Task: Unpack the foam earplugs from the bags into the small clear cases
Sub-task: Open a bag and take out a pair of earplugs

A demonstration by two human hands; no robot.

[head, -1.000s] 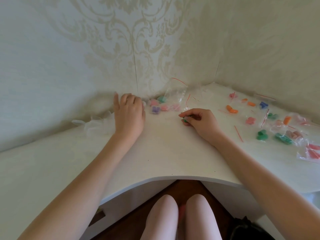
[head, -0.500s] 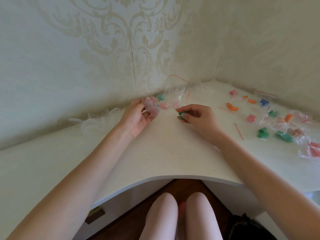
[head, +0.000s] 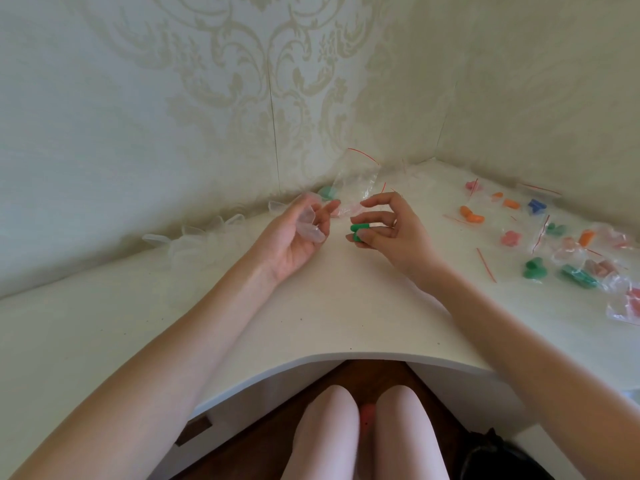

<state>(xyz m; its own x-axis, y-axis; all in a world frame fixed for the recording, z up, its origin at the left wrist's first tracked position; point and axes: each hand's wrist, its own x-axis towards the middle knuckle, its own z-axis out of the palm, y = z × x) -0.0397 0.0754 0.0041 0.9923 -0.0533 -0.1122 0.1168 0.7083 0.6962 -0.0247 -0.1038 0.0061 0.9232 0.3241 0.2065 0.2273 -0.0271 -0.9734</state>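
Note:
My left hand (head: pixel 294 237) lies palm up above the white desk (head: pixel 329 306) and holds a small clear case (head: pixel 308 225), open like a shell, in its fingers. My right hand (head: pixel 391 230) pinches green foam earplugs (head: pixel 356 232) between thumb and fingers, a short way right of the case. Behind both hands an empty clear zip bag (head: pixel 356 178) with a red strip leans against the wall, with filled cases (head: pixel 327 192) beside it.
More empty clear cases (head: pixel 194 237) lie along the left wall. At the right, bags and loose earplugs are scattered: orange (head: pixel 471 214), blue (head: pixel 536 206), pink (head: pixel 510 239), green (head: pixel 535 268). The desk's curved front edge (head: pixel 346 355) is near my knees.
My left hand picked a clear case from the corner, turned palm up and lifted. My right hand rose off the desk with the green earplugs and opened its upper fingers.

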